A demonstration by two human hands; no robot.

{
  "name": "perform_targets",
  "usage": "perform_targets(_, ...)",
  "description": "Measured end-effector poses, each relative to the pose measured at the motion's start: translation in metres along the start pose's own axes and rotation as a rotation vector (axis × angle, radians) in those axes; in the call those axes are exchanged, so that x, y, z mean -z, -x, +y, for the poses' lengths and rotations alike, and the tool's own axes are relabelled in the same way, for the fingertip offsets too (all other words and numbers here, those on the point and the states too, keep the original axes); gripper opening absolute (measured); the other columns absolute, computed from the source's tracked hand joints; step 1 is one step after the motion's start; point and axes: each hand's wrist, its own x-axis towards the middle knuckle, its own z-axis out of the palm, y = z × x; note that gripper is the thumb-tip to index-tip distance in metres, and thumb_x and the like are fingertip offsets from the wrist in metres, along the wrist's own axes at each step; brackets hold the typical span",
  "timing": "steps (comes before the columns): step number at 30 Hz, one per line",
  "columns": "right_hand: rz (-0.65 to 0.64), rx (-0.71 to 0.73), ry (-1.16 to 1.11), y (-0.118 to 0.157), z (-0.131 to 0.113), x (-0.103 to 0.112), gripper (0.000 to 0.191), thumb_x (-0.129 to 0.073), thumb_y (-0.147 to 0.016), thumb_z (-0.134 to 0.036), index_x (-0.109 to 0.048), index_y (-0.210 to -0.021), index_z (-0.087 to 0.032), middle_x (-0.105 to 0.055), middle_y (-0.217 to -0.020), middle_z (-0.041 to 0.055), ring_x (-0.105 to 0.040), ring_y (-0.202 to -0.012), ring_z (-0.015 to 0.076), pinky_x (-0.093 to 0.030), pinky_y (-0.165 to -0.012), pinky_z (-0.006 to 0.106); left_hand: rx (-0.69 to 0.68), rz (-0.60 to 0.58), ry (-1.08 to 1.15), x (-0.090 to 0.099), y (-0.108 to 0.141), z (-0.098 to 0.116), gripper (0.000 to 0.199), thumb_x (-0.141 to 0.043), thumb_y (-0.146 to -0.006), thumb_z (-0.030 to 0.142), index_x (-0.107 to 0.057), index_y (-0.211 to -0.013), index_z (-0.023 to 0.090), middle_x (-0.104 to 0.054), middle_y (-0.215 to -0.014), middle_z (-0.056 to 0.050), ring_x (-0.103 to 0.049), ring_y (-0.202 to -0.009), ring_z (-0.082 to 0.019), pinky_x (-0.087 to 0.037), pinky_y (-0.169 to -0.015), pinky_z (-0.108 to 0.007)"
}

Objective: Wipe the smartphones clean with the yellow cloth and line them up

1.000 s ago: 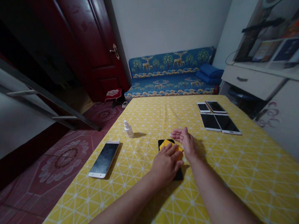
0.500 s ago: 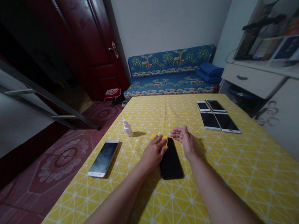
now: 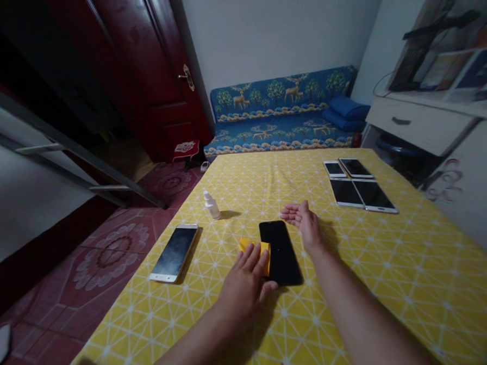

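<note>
The spread fingers of the left hand lie flat on a small yellow cloth, not clenched, with the thumb just below a glossy black smartphone. The cloth touches that phone's left edge. The right hand stays open, palm up and empty, just beside the phone's far right corner. All of this lies on a yellow tablecloth with a white triangle pattern. To the left are a gold-framed smartphone and, farther, a small white spray bottle; four pale-framed smartphones lie far right.
</note>
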Motion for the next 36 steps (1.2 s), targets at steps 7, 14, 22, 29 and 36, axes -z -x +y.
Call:
perform_targets(7, -0.012, 0.006, 0.003, 0.0, -0.001, 0.001, 0.069, -0.041, -0.086, -0.081, -0.07, -0.09, -0.019, -0.075, -0.088, 0.0133, -0.073, -0.081, 0.0235, -0.058, -0.079, 0.039, -0.063, -0.018, 0.02, -0.02, 0.039, 0.012, 0.078, -0.046, -0.096, 0.057, -0.026, -0.158, 0.013, -0.016, -0.164, -0.017, -0.012, -0.153, -0.038, -0.022, -0.123, -0.061)
perform_targets(14, -0.007, 0.011, 0.002, -0.002, 0.001, 0.0, 0.071, -0.04, -0.085, -0.083, -0.07, -0.09, -0.019, -0.075, -0.086, 0.0125, -0.072, -0.079, 0.0229, -0.058, -0.078, 0.038, -0.171, 0.054, 0.01, -0.036, 0.055, 0.025, 0.087, -0.046, -0.092, 0.067, -0.017, -0.16, 0.022, -0.011, -0.167, -0.01, -0.006, -0.154, -0.039, -0.02, -0.124, -0.062)
perform_targets(22, 0.003, 0.001, -0.004, -0.002, 0.0, -0.001, 0.071, -0.039, -0.086, -0.082, -0.07, -0.089, -0.018, -0.075, -0.086, 0.0123, -0.072, -0.078, 0.0224, -0.058, -0.076, 0.038, -0.238, -0.009, 0.014, -0.028, 0.029, 0.042, 0.081, -0.039, -0.095, 0.067, -0.021, -0.159, 0.021, -0.014, -0.167, -0.008, -0.007, -0.154, -0.036, -0.016, -0.125, -0.059)
perform_targets(29, -0.005, 0.003, -0.007, -0.001, 0.0, 0.0, 0.07, -0.04, -0.086, -0.081, -0.07, -0.091, -0.019, -0.075, -0.087, 0.0126, -0.072, -0.08, 0.0228, -0.058, -0.078, 0.038, -0.262, 0.021, 0.042, -0.021, 0.003, 0.046, 0.078, -0.041, -0.094, 0.068, -0.029, -0.157, 0.022, -0.023, -0.166, -0.01, -0.015, -0.154, -0.036, -0.018, -0.124, -0.059)
perform_targets(36, -0.011, -0.001, 0.004, 0.0, -0.002, -0.001, 0.07, -0.038, -0.086, -0.082, -0.07, -0.09, -0.02, -0.075, -0.088, 0.0123, -0.072, -0.08, 0.0232, -0.057, -0.08, 0.039, -0.093, 0.068, 0.032, -0.016, 0.0, 0.031, 0.066, -0.044, -0.097, 0.059, -0.039, -0.153, 0.024, -0.023, -0.165, -0.011, -0.017, -0.153, -0.035, -0.025, -0.122, -0.058)
